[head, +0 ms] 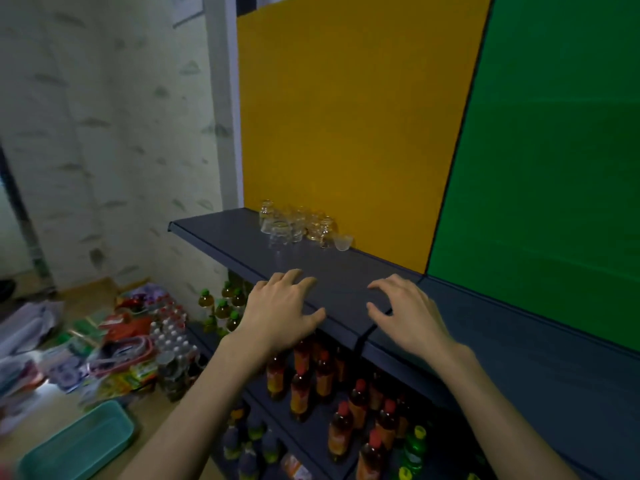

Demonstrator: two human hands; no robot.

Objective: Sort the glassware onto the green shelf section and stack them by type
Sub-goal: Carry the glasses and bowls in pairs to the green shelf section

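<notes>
Both bare hands, left hand and right hand, hover spread and empty over the front edge of the dark grey shelf board. Clear glassware clusters at its back edge against the yellow panel, well apart from the green shelf section. It likely handles light, slippery, fragile (grasp each body low). Red-capped amber bottles fill the lower shelf.
</notes>
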